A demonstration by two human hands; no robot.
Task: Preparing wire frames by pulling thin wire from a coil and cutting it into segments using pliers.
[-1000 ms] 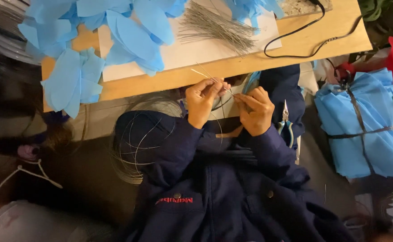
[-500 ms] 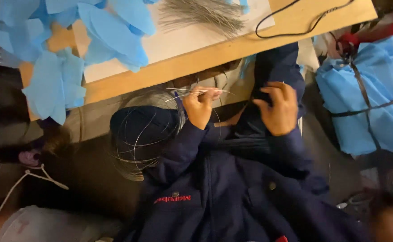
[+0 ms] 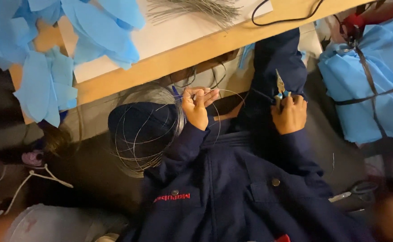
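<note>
My left hand (image 3: 196, 109) pinches a thin grey wire (image 3: 225, 96) that curves away from a loose coil of wire (image 3: 138, 134) lying over my left knee. About a hand's width to the right, my right hand (image 3: 289, 115) grips small pliers with blue handles (image 3: 280, 87), jaws pointing up toward the table. Both hands are below the table's wooden edge (image 3: 169, 62), above my lap. I wear a dark navy jacket (image 3: 232, 188).
Blue fabric pieces (image 3: 98, 31) lie on the table at the left, with a bundle of cut wires (image 3: 192, 9) and a black cable (image 3: 286, 18) farther right. A strapped bundle of blue fabric (image 3: 367, 85) sits at the right. Scissors (image 3: 353, 192) lie lower right.
My hands have moved apart. The right hand went right and now holds the pliers upright. The left hand stayed on the wire near the coil.
</note>
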